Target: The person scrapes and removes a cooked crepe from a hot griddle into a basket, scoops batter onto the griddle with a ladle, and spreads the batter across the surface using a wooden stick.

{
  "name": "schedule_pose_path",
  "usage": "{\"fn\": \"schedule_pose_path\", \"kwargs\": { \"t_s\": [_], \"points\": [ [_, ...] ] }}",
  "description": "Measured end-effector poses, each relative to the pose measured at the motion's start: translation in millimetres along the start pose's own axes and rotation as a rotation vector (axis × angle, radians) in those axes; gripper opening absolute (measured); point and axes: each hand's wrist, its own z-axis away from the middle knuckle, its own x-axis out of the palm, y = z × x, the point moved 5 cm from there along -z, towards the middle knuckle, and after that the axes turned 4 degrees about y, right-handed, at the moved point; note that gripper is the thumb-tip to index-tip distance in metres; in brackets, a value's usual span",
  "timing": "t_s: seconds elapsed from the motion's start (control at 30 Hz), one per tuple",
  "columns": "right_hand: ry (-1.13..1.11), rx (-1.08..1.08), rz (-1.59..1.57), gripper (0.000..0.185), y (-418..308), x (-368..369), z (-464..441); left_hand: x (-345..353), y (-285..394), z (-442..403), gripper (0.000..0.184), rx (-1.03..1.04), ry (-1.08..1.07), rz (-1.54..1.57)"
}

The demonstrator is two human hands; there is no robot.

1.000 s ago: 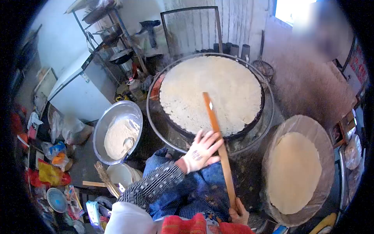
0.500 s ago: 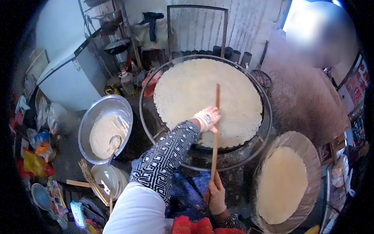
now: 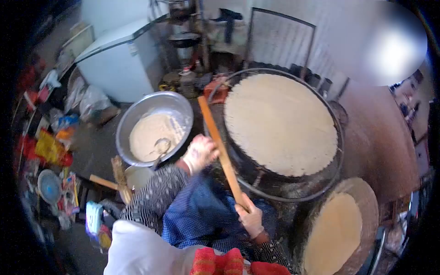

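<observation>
A long flat wooden stick (image 3: 223, 158) slants upward to the left, held near its lower end by my right hand (image 3: 252, 220), which is closed around it. Against the stick's left side, higher up, is my gloved left hand (image 3: 200, 153); motion smears its fingers, so I cannot make out whether they grip the wood. To the right of the stick, a wide pale round of batter or thin pancake (image 3: 282, 126) covers the round griddle (image 3: 236, 158). Left of my left hand stands a metal basin (image 3: 126, 135) of pale batter (image 3: 151, 133) with a ladle (image 3: 162, 146) in it.
At the lower right, a large lined basket (image 3: 370, 201) holds a pale flat sheet (image 3: 334, 236). A metal ring (image 3: 316, 195) surrounds the griddle. Below the basin sits a bucket (image 3: 137, 176) beside a brush (image 3: 119, 172). A white chest freezer (image 3: 114, 64) stands at the back left.
The stick's upper end has swung left, off the griddle. My left hand has moved left and lower, toward the basin. My right hand still holds the lower end. The view has turned left.
</observation>
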Motion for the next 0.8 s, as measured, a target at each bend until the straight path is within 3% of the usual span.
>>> {"fn": "schedule_pose_path", "kwargs": {
  "t_s": [0.03,0.07,0.1,0.13,0.2,0.23,0.27,0.3,0.37,0.4,0.5,0.53,0.63,0.7,0.77,0.8],
  "points": [
    [-0.016,0.099,-0.021,0.056,-5,4,9,-6,18,24,0.016,-0.124,0.009,0.11],
    [-0.029,0.198,-0.041,0.056,-11,7,18,29,19,66,0.011,-0.407,-0.096,0.732],
    [-0.08,0.039,-0.05,0.056,-13,8,15,43,42,97,0.012,-0.541,-0.073,0.968],
    [-0.165,0.056,-0.024,0.056,-23,8,18,54,80,121,0.015,-0.562,-0.011,1.029],
    [-0.331,0.038,0.089,0.057,-57,2,29,64,142,147,0.023,-0.393,0.107,0.815],
    [-0.412,-0.001,0.169,0.057,-68,0,32,80,165,147,0.028,-0.214,-0.253,0.667],
    [-0.496,-0.183,0.242,0.055,-75,-1,36,44,177,144,0.031,-0.06,-0.286,0.607],
    [-0.563,-0.276,0.376,0.054,-79,-3,40,52,181,159,0.025,0.002,-0.129,0.599],
    [-0.637,-0.045,0.59,0.051,-109,7,58,137,171,183,0.025,0.005,-0.526,0.388],
    [-0.673,-0.021,0.679,0.049,-105,8,61,117,163,175,0.027,-0.032,-0.518,0.428],
    [-0.791,-0.266,0.879,0.056,-132,52,79,119,156,177,0.027,-0.022,-0.374,0.391],
    [-0.929,-0.222,0.635,0.063,-145,75,90,114,158,179,0.027,-0.063,-0.319,0.402],
    [-1.139,-0.326,-0.018,0.08,-162,141,127,83,149,156,0.028,-0.273,-0.514,0.579],
    [-1.096,-0.486,-0.255,0.087,-161,164,145,89,152,155,0.026,-0.083,-0.643,0.469],
    [-0.714,-0.754,0.356,0.092,-142,153,146,47,156,140,0.028,-0.267,-0.762,0.517],
    [-0.507,-0.701,0.636,0.095,-128,139,142,48,156,140,0.027,-0.281,-0.723,0.551]
  ]
}}
